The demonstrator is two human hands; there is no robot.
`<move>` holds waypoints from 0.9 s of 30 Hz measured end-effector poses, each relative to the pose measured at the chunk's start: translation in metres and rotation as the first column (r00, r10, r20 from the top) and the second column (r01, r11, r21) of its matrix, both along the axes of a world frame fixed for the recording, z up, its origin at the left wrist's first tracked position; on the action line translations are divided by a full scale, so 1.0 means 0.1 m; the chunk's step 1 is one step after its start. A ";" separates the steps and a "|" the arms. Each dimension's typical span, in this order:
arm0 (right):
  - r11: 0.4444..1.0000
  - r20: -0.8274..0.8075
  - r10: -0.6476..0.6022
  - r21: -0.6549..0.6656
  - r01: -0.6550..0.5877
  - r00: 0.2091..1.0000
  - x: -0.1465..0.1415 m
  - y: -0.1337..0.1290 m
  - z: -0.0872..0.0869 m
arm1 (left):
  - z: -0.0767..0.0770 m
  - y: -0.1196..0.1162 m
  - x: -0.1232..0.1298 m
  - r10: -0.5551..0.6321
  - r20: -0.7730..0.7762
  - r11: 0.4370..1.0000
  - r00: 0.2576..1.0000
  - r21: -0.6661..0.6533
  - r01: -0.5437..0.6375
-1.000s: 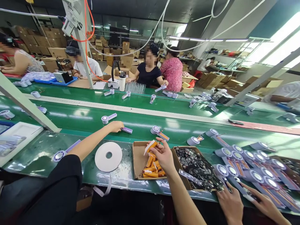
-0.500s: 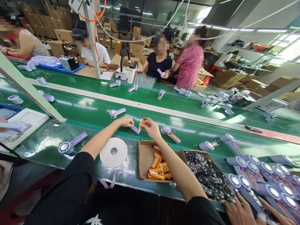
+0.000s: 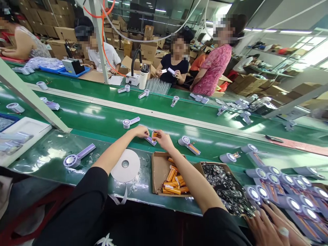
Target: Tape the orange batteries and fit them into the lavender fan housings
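Observation:
My left hand (image 3: 141,132) is closed on a light purple handheld fan; its open handle (image 3: 151,140) shows below the fingers, while the hand hides the fan's head. In my right hand (image 3: 163,140), the fingers pinch an orange battery (image 3: 154,134) with a pale strip at its side, held right above the handle's end. Whether battery and handle touch, I cannot tell. Below my right forearm stands a cardboard box (image 3: 156,177) of orange batteries (image 3: 172,174). A white roll of tape (image 3: 132,167) lies under my left forearm.
Beside the batteries, another box holds small black parts (image 3: 220,184). Many purple fans (image 3: 292,203) crowd the right, where another person's hands (image 3: 266,222) rest. A fan (image 3: 72,160) lies left. More fans sit on the green conveyor (image 3: 102,119). A slanted metal post (image 3: 38,99) rises left.
My right hand has lowered the battery to the fan handle, and less of the battery shows. Across the line, a co-worker now holds pieces in both hands, and the standing person has moved right.

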State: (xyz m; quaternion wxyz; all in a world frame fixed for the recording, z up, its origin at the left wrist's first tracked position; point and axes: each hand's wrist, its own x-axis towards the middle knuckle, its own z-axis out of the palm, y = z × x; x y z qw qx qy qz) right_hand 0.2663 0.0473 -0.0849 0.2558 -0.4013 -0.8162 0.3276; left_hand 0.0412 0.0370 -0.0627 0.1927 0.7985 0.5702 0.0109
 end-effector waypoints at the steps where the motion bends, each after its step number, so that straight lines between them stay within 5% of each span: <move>1: 1.000 0.047 0.009 0.015 -0.010 0.999 0.01 -0.01 0.02 | 0.00 -0.01 0.00 0.019 0.012 1.000 1.000 0.014 -0.019; 12: 0.987 0.585 0.072 0.074 -0.141 0.808 0.03 -0.18 0.24 | -0.14 -0.01 0.30 0.193 0.121 0.975 0.974 0.087 -0.204; 21: 0.978 0.771 0.124 0.011 -0.208 0.625 -0.25 -0.17 0.37 | -0.09 -0.01 0.42 0.273 0.185 0.957 0.944 0.047 -0.286; 27: 0.971 0.706 0.143 0.034 -0.236 0.693 0.04 -0.22 0.73 | 0.14 -0.23 0.54 0.395 0.208 0.906 0.895 0.072 -0.416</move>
